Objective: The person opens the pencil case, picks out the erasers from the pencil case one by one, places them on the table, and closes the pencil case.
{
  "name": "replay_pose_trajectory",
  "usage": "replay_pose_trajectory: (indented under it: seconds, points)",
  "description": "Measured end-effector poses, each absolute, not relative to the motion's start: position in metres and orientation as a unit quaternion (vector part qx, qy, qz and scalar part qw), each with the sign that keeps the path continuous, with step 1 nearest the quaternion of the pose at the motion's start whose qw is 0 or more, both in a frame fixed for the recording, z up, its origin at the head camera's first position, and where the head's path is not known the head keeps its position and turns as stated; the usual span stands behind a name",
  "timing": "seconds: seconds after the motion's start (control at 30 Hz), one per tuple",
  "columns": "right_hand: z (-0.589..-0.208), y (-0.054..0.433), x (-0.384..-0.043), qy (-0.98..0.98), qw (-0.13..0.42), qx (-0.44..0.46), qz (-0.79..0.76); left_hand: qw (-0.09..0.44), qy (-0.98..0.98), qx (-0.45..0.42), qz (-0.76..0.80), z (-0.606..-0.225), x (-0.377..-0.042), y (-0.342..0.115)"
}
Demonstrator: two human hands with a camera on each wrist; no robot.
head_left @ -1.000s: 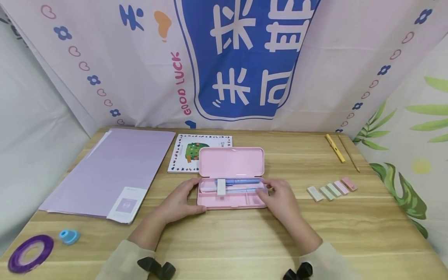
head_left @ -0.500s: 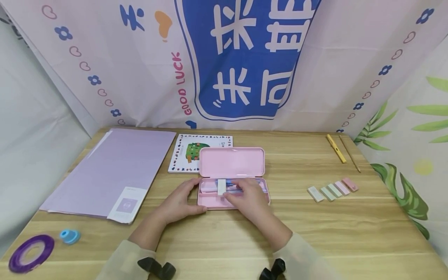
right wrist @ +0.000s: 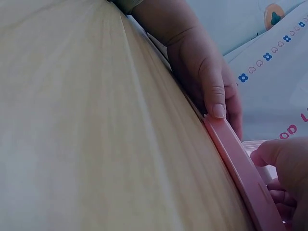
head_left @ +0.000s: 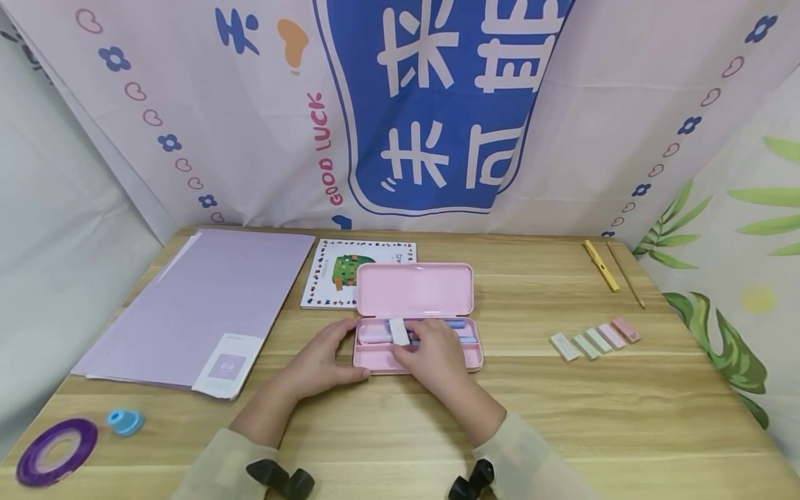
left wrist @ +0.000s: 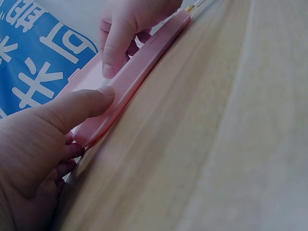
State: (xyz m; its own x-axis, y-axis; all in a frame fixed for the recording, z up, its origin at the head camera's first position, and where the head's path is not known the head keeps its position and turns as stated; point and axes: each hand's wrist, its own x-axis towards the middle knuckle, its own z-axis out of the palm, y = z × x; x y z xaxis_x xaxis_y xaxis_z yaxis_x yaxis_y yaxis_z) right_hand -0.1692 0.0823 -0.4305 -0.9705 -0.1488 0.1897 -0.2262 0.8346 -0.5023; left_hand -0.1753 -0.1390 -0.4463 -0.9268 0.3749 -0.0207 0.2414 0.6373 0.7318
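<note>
Out beyond the left hand (head_left: 319, 364) lie a purple tape ring (head_left: 55, 451), a small blue cap (head_left: 124, 421) and a large lilac paper sheet (head_left: 200, 305); that hand itself braces the left end of the open pink plastic pencil case (head_left: 415, 347), thumb (left wrist: 86, 106) laid along its front edge, fingers wrapped round the corner. The lid already stands up, and pens and a white eraser (head_left: 398, 331) sit in the tray, so the case is open and stocked, by my reading, while whatever gets taken out or put in is not settled yet. Now the right hand (head_left: 437, 354), fingers curled down into the tray just right of the eraser: it touches the contents, but whether it pinches one I cannot tell. Further right of that grip, a row of pastel sticky tabs (head_left: 595, 339) and a yellow pen (head_left: 600, 265) lie untouched.
</note>
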Motion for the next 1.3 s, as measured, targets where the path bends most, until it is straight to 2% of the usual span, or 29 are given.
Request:
replay_pose_trajectory:
  seconds: [0.43, 0.63, 0.83, 1.07, 1.3]
  points:
    - [-0.429, 0.084, -0.168, -0.941, 0.071, 0.1, 0.316, 0.078, 0.899, 0.179, 0.392, -0.446, -0.175, -0.139]
    - [-0.426, 0.1, -0.166, -0.92, 0.082, 0.106, 0.368, 0.078, 0.898, 0.181, 0.393, -0.446, -0.175, -0.138]
    - [-0.425, 0.135, -0.167, -0.905, 0.107, 0.091, 0.401, 0.083, 0.899, 0.176, 0.392, -0.444, -0.175, -0.139]
    - [-0.423, 0.188, -0.166, -0.914, 0.108, 0.043, 0.389, 0.089, 0.9, 0.171, 0.391, -0.444, -0.175, -0.139]
    - [-0.424, 0.256, -0.152, -0.928, 0.149, 0.0, 0.343, 0.093, 0.901, 0.167, 0.389, -0.443, -0.175, -0.139]
